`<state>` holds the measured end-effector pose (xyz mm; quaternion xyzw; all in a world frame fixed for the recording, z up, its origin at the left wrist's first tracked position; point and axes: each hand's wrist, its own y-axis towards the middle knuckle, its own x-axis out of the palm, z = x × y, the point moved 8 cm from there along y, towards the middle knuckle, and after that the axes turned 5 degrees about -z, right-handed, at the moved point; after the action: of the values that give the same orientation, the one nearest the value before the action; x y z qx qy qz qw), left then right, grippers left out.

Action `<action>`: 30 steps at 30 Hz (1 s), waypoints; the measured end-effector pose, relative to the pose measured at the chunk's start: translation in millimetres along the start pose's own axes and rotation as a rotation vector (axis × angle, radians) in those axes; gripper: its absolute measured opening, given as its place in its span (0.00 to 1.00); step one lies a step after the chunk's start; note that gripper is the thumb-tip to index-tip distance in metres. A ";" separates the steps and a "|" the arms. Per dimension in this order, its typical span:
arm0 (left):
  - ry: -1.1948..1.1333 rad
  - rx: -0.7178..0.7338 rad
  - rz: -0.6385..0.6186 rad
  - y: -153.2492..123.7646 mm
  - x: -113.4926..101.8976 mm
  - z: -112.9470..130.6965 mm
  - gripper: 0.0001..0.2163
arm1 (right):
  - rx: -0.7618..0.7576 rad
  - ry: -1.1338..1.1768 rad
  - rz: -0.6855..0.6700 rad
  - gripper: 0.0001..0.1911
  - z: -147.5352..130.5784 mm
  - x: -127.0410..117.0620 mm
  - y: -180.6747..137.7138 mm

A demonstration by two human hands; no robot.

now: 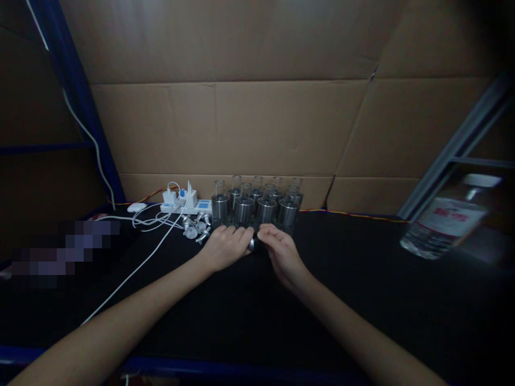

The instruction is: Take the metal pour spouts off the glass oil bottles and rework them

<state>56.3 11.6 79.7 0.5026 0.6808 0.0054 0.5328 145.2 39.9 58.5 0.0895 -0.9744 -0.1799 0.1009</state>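
My left hand (pixel 227 247) is closed, its fingers wrapped round a small piece with a shiny silver end (pixel 252 245); the palm hides most of it. Close beside that end, my right hand (pixel 281 254) has its thumb and fingers pinched together. Whatever is in that pinch, if anything, is hidden. Just beyond both hands stand several glass bottles (pixel 244 209) in brushed-metal sleeves, upright in rows, their clear necks uncovered. Left of them lies a small heap of silver and clear fittings (pixel 195 228), possibly bottle tops.
A white power strip (pixel 203 206) with plugged-in chargers and tangled white cables (pixel 151 220) sits at the back left. At the right, a large clear bottle (pixel 444 222) with a white cap stands on the black table (pixel 225 316). Cardboard (pixel 281 128) walls the back.
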 end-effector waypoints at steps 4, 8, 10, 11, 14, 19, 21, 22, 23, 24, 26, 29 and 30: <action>-0.001 0.003 0.026 0.8 -2.3 1.8 0.13 | 0.007 0.021 0.006 0.06 2.8 2.6 -0.2; -0.002 -0.027 0.062 -7.5 -0.4 -6.3 0.13 | 0.035 0.168 0.160 0.04 -4.8 -24.5 6.6; -0.002 -0.017 0.039 -13.4 5.2 -11.9 0.13 | -0.012 0.288 0.386 0.04 -15.8 -62.8 8.9; -0.012 -0.039 0.020 -15.7 8.5 -16.9 0.13 | -0.056 0.293 0.467 0.03 -23.5 -81.4 9.9; -0.056 -0.157 -0.015 -18.5 15.1 -31.4 0.13 | -0.102 0.176 0.698 0.04 -36.7 -128.6 6.5; -0.189 -0.198 -0.075 -15.9 22.7 -28.9 0.13 | -0.110 -0.137 0.734 0.07 -37.3 -144.7 5.2; -0.253 -0.220 -0.085 -17.5 25.1 -29.7 0.12 | -0.142 -0.298 0.703 0.08 -40.9 -142.6 6.5; -0.279 -0.243 -0.088 -18.9 26.3 -31.8 0.12 | -0.144 -0.402 0.668 0.09 -43.3 -140.7 8.4; -0.301 -0.267 -0.092 -20.4 27.5 -34.4 0.11 | -0.133 -0.530 0.604 0.09 -45.6 -137.2 11.9; -0.319 -0.289 -0.097 -21.7 28.9 -37.0 0.11 | -0.113 -0.678 0.505 0.10 -46.9 -131.4 16.7; -0.337 -0.324 -0.113 -23.5 31.9 -41.1 0.11 | -0.051 -0.990 0.222 0.09 -42.7 -114.3 25.5; -0.341 -0.363 -0.142 -24.4 36.7 -44.6 0.12 | 0.065 -1.318 -0.169 0.04 -26.4 -94.5 25.4; -0.344 -0.370 -0.150 -24.5 38.1 -44.9 0.12 | 0.101 -1.381 -0.241 0.04 -22.6 -92.1 23.5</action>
<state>9.7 49.5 58.4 0.3385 0.6028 0.0046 0.7225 235.9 73.4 72.7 0.0665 -0.8061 -0.1602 -0.5658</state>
